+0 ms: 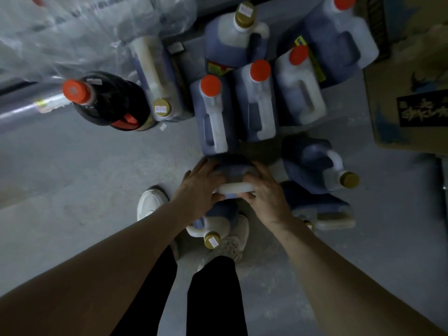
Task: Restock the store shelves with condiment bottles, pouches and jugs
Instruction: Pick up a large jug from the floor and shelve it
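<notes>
A dark jug with a white handle and gold cap (231,174) lies on its side on the grey floor in front of my feet. My left hand (197,187) grips its left side, thumb under the handle. My right hand (263,187) grips its right side, fingers curled over the handle. Just beyond stand three dark jugs with orange caps (260,70). Two more gold-capped jugs (349,179) lie on their sides to the right. A round dark bottle with an orange cap (109,100) sits at the left.
A cardboard box (407,88) stands at the right. Crumpled clear plastic wrap (72,32) and a shiny roll (29,105) lie at the upper left. More jugs (240,35) crowd the top centre. My white shoes (150,204) stand just behind the held jug.
</notes>
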A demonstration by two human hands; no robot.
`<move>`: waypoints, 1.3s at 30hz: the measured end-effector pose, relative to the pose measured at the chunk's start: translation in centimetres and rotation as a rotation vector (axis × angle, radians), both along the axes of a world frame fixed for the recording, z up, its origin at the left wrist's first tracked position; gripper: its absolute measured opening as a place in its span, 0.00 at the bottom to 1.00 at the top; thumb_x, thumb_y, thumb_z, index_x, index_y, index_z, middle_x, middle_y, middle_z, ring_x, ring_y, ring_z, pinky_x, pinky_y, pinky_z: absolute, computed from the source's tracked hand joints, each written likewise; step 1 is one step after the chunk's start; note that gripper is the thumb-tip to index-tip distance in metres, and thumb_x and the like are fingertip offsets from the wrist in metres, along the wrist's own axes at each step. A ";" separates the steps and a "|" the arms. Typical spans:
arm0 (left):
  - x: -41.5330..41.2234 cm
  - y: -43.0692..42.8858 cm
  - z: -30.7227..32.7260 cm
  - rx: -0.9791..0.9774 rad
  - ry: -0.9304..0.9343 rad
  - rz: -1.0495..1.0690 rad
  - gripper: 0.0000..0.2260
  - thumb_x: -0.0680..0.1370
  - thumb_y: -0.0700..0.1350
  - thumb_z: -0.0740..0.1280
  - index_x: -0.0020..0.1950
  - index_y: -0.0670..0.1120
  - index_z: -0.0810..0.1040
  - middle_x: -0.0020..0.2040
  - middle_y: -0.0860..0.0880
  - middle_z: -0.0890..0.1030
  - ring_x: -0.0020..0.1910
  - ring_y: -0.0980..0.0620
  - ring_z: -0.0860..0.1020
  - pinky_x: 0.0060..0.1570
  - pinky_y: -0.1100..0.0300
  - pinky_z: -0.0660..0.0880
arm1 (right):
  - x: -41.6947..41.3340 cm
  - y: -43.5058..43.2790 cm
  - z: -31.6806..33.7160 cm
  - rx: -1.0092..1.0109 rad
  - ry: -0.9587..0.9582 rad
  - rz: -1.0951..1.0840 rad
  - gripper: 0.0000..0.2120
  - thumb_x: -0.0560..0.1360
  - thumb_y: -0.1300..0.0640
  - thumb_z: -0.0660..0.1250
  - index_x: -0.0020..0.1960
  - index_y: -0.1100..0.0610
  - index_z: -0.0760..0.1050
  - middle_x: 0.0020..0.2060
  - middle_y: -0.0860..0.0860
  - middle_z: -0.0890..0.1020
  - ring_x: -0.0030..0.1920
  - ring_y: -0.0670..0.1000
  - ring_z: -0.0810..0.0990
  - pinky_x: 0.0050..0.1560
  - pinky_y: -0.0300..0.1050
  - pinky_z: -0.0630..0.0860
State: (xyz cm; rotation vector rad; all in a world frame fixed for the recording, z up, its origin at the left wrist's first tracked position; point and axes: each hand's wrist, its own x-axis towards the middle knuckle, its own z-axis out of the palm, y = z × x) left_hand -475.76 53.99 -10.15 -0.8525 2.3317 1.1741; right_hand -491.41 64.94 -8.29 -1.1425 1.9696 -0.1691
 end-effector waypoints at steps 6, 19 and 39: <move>1.2 -1.2 2.2 0.078 0.058 0.054 0.17 0.74 0.41 0.74 0.61 0.38 0.80 0.73 0.37 0.68 0.71 0.36 0.67 0.69 0.45 0.67 | 0.4 -0.8 1.9 -0.071 -0.097 0.030 0.13 0.71 0.59 0.77 0.51 0.65 0.80 0.72 0.61 0.71 0.69 0.60 0.74 0.64 0.50 0.73; -1.5 -9.7 21.7 0.059 0.319 0.089 0.18 0.71 0.52 0.76 0.56 0.44 0.82 0.49 0.52 0.82 0.50 0.52 0.80 0.52 0.60 0.72 | -2.8 -5.5 21.2 -0.239 -0.198 -0.194 0.13 0.73 0.53 0.76 0.47 0.62 0.80 0.44 0.53 0.79 0.48 0.53 0.77 0.49 0.47 0.72; -1.3 -9.8 56.8 0.713 0.703 0.878 0.26 0.63 0.56 0.79 0.56 0.47 0.79 0.50 0.42 0.86 0.48 0.41 0.85 0.47 0.49 0.82 | -6.7 -12.1 61.0 -0.502 -0.451 -0.765 0.22 0.70 0.35 0.72 0.47 0.53 0.85 0.47 0.55 0.87 0.51 0.55 0.85 0.54 0.55 0.80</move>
